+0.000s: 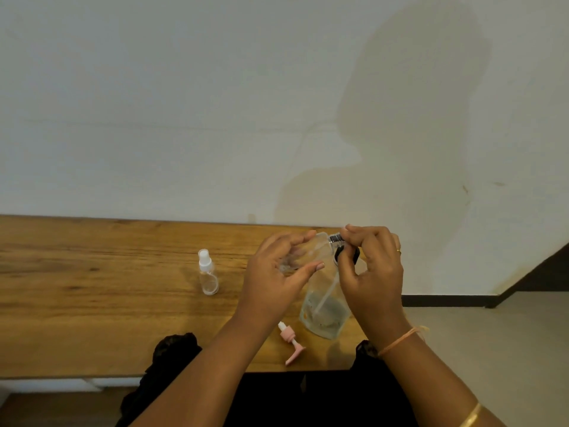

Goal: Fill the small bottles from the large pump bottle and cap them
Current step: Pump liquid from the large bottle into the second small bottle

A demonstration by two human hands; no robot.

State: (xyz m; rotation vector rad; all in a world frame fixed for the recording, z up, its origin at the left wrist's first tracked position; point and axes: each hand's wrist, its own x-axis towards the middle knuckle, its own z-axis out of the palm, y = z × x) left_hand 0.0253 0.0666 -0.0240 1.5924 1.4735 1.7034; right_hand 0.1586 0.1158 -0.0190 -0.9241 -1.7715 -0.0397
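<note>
Left hand (277,280) grips small clear bottle (314,248); right hand (377,272) pinches black cap (336,239).
Keep neck level, seat threads squarely, twist snug.

Both forearms stretched forward toward the small bottle (317,248). The left hand (277,274) curled fingers and thumb round its body; the right hand (374,268) pinched the black cap (338,251) at its neck.

Open tabletop (92,303) left of spray bottle (207,272); pink pump (289,335) lies near front edge.
</note>
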